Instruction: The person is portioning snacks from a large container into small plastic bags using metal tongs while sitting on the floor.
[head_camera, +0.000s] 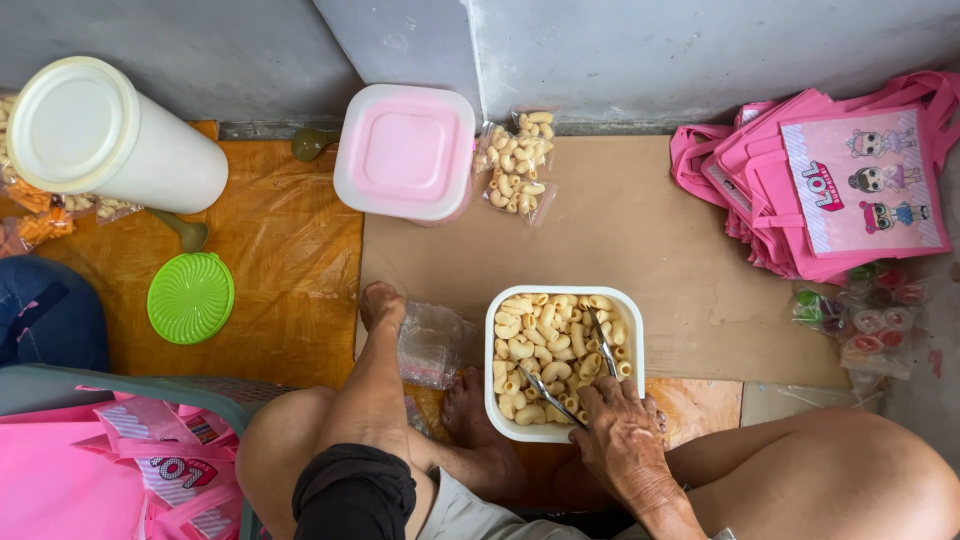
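Observation:
My right hand (625, 438) grips a pair of metal tongs (575, 375). Their tips are spread apart inside a white square tub (562, 432) filled with pale, curved macaroni-shaped snacks (540, 345). The tub stands on a brown board on the floor, between my crossed bare legs. My left hand is out of view. A small stack of empty clear plastic bags (432, 343) lies just left of the tub, by my feet.
Two filled snack bags (517, 165) lie by the wall next to a pink-lidded tub (404, 150). At the left are a tall white canister (115, 135), a green lid (190, 297) and more pink bags (110, 475). Pink tote bags (830, 185) and jelly cups (865, 322) are at the right.

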